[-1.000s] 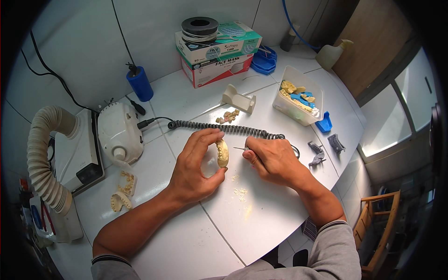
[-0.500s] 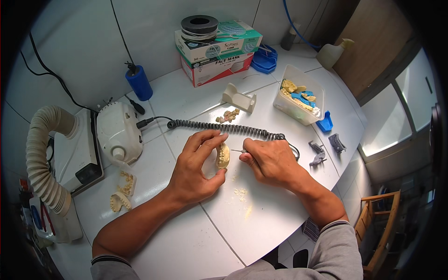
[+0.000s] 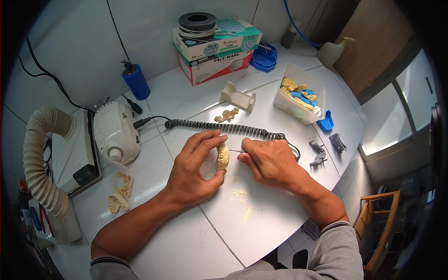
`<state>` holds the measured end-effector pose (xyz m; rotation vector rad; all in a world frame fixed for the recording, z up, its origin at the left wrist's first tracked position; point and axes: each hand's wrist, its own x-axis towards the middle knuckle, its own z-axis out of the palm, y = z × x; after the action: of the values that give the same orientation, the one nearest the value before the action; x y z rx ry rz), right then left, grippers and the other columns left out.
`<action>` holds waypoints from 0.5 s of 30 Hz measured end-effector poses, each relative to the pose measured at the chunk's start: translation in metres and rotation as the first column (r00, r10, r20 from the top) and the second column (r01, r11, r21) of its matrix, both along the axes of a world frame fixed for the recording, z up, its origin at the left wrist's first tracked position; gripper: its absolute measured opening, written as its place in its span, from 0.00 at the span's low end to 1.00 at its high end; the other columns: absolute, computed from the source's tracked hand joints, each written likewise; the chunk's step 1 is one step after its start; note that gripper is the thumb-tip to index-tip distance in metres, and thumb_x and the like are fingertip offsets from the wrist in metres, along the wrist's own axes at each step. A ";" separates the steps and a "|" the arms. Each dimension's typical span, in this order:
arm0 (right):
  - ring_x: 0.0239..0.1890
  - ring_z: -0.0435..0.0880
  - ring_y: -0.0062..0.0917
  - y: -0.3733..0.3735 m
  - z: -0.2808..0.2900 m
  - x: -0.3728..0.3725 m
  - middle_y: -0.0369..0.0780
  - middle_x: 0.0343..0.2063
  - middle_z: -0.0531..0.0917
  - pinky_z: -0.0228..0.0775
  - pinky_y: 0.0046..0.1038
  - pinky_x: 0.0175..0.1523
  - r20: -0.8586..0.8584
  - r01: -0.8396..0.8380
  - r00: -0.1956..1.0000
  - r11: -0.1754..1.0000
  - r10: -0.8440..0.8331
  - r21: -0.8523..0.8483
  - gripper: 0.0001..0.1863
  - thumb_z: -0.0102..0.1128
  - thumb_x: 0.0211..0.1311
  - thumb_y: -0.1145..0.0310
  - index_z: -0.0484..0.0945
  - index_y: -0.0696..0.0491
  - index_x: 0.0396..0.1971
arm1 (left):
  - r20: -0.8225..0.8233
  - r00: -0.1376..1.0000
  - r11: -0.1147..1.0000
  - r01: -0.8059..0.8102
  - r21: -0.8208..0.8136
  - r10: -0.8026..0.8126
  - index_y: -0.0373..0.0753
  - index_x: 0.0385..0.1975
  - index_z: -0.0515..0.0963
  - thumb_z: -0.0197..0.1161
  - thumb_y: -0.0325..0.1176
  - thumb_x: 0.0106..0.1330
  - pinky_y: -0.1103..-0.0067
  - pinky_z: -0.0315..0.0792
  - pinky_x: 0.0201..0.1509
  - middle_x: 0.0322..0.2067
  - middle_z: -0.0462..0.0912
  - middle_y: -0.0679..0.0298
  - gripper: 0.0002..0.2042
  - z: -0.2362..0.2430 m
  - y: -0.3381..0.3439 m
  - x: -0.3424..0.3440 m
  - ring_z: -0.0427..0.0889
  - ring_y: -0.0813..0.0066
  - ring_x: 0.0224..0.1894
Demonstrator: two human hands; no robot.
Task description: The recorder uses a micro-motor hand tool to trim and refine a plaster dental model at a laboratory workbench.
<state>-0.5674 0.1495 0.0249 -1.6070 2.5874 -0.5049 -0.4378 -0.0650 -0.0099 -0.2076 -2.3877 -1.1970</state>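
My left hand (image 3: 191, 175) holds a pale yellow dental cast (image 3: 222, 157) on edge between fingertips and thumb, with its row of teeth toward the left. Closed around a slim handpiece (image 3: 241, 151), my right hand (image 3: 266, 161) points its thin metal bit leftward, the tip at or very close to the cast's right side; whether they touch I cannot tell. The handpiece is mostly hidden in my fingers. A black coiled cord (image 3: 214, 126) runs behind both hands from the white control unit (image 3: 114, 133). Pale shavings (image 3: 239, 194) lie on the tiled tabletop (image 3: 205, 238) below them.
A hose unit (image 3: 46, 163) and more casts (image 3: 117, 204) are left; a blue cylinder (image 3: 135, 84), mask boxes (image 3: 214, 70), white holder (image 3: 238, 100) and small pieces (image 3: 226, 116) behind; a container (image 3: 296, 107), blue tray (image 3: 326, 121), grey pieces (image 3: 318, 154) and wooden chair (image 3: 382, 214) right.
Since a second ago my left hand and the cast have dipped slightly toward me. My right hand has shifted a little left and nearer, bringing the bit closer to the cast.
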 end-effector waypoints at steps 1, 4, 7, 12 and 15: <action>0.24 0.85 0.47 0.000 0.000 0.000 0.45 0.24 0.85 0.74 0.46 0.30 -0.019 -0.008 1.000 1.000 0.008 -0.002 0.19 0.56 0.83 0.52 0.75 0.53 0.37 | 0.003 1.000 1.000 0.003 0.003 -0.003 0.38 0.66 0.80 0.76 0.25 0.51 0.63 0.79 0.70 0.66 0.79 0.50 0.35 0.000 0.000 0.000 0.83 0.51 0.67; 0.24 0.86 0.45 0.000 -0.001 -0.001 0.45 0.24 0.86 0.75 0.46 0.28 -0.035 -0.015 0.999 1.000 0.015 0.003 0.19 0.57 0.82 0.52 0.76 0.54 0.38 | 0.006 1.000 1.000 0.003 -0.001 -0.003 0.38 0.66 0.80 0.77 0.26 0.51 0.63 0.80 0.69 0.66 0.80 0.50 0.35 0.000 0.000 0.000 0.84 0.51 0.66; 0.24 0.86 0.46 -0.001 0.000 0.000 0.45 0.24 0.86 0.75 0.46 0.28 -0.024 -0.016 1.000 1.000 0.016 0.009 0.19 0.57 0.82 0.52 0.76 0.54 0.38 | 0.009 1.000 1.000 -0.001 -0.008 0.001 0.38 0.66 0.80 0.77 0.26 0.52 0.63 0.80 0.69 0.66 0.80 0.50 0.35 -0.001 0.000 0.001 0.84 0.51 0.66; 0.23 0.86 0.45 0.000 0.000 0.000 0.45 0.24 0.86 0.74 0.46 0.28 -0.029 -0.019 0.999 1.000 0.019 0.000 0.19 0.57 0.82 0.52 0.76 0.54 0.38 | 0.012 1.000 1.000 0.003 0.000 -0.003 0.38 0.66 0.80 0.77 0.26 0.52 0.63 0.80 0.69 0.66 0.80 0.50 0.35 -0.001 0.000 0.000 0.84 0.52 0.66; 0.23 0.86 0.45 0.000 0.000 0.000 0.45 0.23 0.86 0.74 0.45 0.28 -0.026 -0.022 0.999 1.000 0.022 0.005 0.19 0.58 0.82 0.52 0.76 0.54 0.38 | 0.010 1.000 1.000 0.002 -0.001 -0.002 0.38 0.66 0.79 0.77 0.25 0.52 0.64 0.80 0.69 0.66 0.80 0.50 0.36 -0.001 0.000 0.000 0.84 0.52 0.66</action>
<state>-0.5673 0.1498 0.0253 -1.6494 2.5846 -0.4798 -0.4380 -0.0649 -0.0107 -0.2050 -2.3972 -1.1999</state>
